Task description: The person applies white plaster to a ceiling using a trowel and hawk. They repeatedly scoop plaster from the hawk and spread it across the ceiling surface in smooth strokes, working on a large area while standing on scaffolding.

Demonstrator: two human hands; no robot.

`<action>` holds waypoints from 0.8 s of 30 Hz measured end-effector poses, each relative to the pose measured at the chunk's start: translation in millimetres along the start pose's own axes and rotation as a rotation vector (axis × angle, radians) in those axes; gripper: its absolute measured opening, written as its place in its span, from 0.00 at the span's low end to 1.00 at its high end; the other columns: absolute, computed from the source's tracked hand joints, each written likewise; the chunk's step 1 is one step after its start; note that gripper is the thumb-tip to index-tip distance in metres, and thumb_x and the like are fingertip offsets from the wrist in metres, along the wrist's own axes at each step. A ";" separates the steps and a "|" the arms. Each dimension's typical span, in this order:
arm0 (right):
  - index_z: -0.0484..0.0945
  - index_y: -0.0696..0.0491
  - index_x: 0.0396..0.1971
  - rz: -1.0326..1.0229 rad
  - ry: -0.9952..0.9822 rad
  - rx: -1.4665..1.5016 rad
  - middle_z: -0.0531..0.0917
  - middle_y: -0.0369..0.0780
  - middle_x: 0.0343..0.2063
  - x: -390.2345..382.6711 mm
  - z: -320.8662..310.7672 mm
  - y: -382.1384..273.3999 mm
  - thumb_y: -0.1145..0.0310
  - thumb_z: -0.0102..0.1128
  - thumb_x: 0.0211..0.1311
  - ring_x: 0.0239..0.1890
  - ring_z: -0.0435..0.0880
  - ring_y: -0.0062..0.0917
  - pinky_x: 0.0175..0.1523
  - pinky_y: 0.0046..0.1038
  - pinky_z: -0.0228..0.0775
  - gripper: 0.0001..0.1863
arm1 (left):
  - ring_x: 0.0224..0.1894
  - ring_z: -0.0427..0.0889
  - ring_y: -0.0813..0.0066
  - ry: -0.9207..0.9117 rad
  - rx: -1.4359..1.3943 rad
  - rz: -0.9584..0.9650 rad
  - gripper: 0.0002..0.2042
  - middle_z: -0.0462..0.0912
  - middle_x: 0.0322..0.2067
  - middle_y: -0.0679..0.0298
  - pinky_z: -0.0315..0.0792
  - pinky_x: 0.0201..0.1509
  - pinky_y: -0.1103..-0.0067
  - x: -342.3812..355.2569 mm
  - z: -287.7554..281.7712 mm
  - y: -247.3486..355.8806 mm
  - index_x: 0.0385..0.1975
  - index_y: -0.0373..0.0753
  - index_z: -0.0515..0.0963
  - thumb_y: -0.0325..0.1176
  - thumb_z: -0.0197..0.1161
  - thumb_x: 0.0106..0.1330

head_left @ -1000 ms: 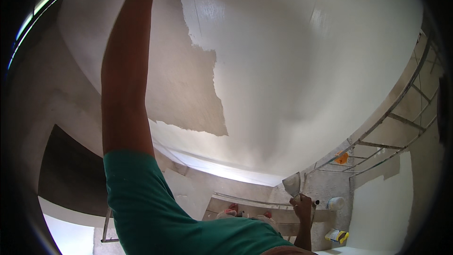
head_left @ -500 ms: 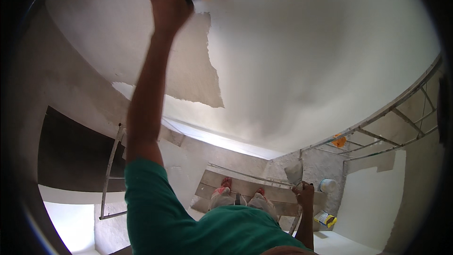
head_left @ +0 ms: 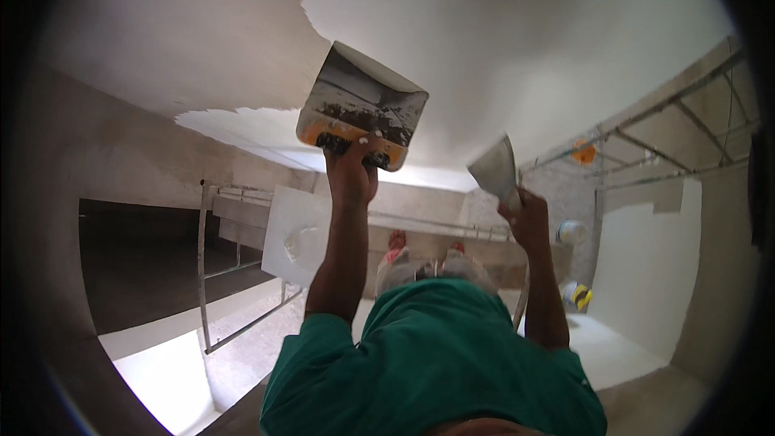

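Observation:
My left hand is closed on the orange-and-black handle of a wide plastering trowel, its fingers tucked under the grip. Dark and pale smears mark the broad side of the trowel, which is raised in front of the wall. To the right, my right hand grips a putty knife with its flared blade pointing up and left. The two tools are apart. Smooth white coating covers much of the wall, and a duller grey-beige patch with a ragged edge lies at upper left.
I stand on a plank platform. Left of me, a white board with a pale smear rests by a metal frame. Scaffold rails run along the right. Lower down are a white bucket and a yellow-and-white container.
My left hand has come down from the top of the wall with the trowel, toward the middle. My right hand has risen, bringing the putty knife up nearer to it.

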State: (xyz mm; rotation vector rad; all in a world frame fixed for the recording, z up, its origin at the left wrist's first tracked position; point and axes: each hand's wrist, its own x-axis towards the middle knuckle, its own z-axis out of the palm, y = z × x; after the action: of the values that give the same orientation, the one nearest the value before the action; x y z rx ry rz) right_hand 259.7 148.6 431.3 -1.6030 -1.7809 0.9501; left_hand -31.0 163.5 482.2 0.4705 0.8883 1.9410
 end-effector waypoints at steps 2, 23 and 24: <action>0.80 0.59 0.35 -0.087 -0.009 0.003 0.81 0.48 0.24 3.6 1.8 -27.4 0.70 0.69 0.45 0.25 0.82 0.34 0.34 0.32 0.72 0.16 | 0.50 0.75 0.66 -0.064 -0.122 -0.065 0.28 0.72 0.46 0.57 0.71 0.56 0.71 -30.3 -12.2 -8.4 0.55 0.36 0.61 0.14 0.55 0.52; 0.76 0.59 0.41 -0.376 0.081 0.149 0.80 0.46 0.33 32.2 4.2 -74.3 0.73 0.68 0.50 0.31 0.81 0.33 0.38 0.27 0.74 0.17 | 0.42 0.80 0.64 0.107 -0.073 -0.273 0.20 0.78 0.39 0.57 0.75 0.48 0.70 -99.1 -45.1 -20.4 0.50 0.29 0.69 0.21 0.55 0.55; 0.76 0.59 0.42 -0.456 0.102 0.127 0.79 0.46 0.35 35.7 10.5 -69.4 0.74 0.68 0.51 0.33 0.80 0.33 0.39 0.28 0.74 0.17 | 0.44 0.79 0.64 0.098 -0.163 -0.291 0.21 0.77 0.40 0.56 0.73 0.51 0.69 -110.8 -29.4 -18.8 0.51 0.30 0.67 0.21 0.54 0.55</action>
State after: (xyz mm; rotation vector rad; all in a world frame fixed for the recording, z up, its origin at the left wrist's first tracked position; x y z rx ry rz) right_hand 205.4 180.0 478.9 -1.0787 -1.8606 0.7325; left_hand 17.2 62.2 452.0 0.1416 0.8030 1.7606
